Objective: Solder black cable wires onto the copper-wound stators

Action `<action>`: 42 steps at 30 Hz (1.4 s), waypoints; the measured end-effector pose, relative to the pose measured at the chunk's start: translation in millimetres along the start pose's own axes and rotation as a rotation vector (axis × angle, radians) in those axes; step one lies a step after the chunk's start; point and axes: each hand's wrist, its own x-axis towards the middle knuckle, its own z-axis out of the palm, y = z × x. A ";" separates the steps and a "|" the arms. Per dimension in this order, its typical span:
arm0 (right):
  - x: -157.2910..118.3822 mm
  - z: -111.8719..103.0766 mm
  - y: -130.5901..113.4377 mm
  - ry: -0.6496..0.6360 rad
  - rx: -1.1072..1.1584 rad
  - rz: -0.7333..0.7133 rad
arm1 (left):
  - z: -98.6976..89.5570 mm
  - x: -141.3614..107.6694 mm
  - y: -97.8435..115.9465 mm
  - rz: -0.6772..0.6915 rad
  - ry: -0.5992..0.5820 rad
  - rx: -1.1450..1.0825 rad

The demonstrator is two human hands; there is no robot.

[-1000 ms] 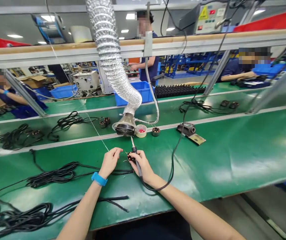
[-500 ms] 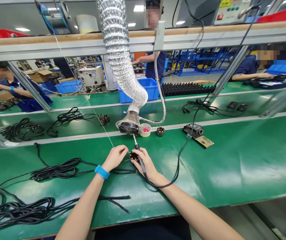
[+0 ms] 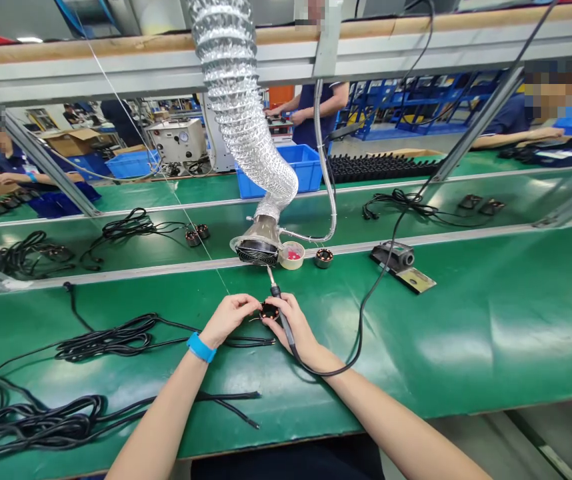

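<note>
Near the middle of the green bench, my right hand (image 3: 293, 327) grips a soldering iron (image 3: 285, 323) and also holds a small round motor core (image 3: 269, 312) with copper windings. The iron's tip points up toward the fume fan. My left hand (image 3: 231, 318), with a blue band (image 3: 201, 347) at the wrist, pinches at the core's left edge. A thin wire (image 3: 216, 265) runs down from the upper left toward these fingers; what they pinch is too small to make out. Cable ends (image 3: 251, 342) lie just below the core.
A fan hood (image 3: 259, 248) hangs from a silver duct above my hands. Behind are a tape roll (image 3: 292, 256), another core (image 3: 323, 258) and an iron stand (image 3: 400, 261). Coiled black cables (image 3: 41, 420) lie at left. People work beyond the rail (image 3: 131, 275).
The camera view has tilted slightly down. My left fingers have moved right, closer against the core. My right hand keeps its hold on the iron and core.
</note>
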 end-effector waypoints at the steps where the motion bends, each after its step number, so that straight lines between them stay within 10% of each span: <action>1: 0.1 -0.5 -0.6 0.000 0.005 0.005 | -2.8 0.6 -2.5 0.041 0.052 0.067; 7: 1.5 -3.1 -1.7 -0.002 0.017 0.019 | -20.0 3.1 -18.0 0.174 0.142 0.397; 16: 1.2 -3.4 -0.1 -0.011 -0.010 0.029 | 1.5 7.9 -4.9 -0.095 0.005 -0.216; 28: 0.7 -3.8 -0.9 -0.011 0.003 0.035 | -15.3 -16.4 4.7 -0.041 -0.173 0.074; 35: 1.3 -3.6 -1.3 -0.014 0.006 0.024 | 9.4 -8.8 1.3 -0.180 -0.109 -0.211; 42: 2.2 -3.5 -3.5 0.014 -0.008 0.060 | -12.0 -22.5 7.5 0.007 -0.048 0.333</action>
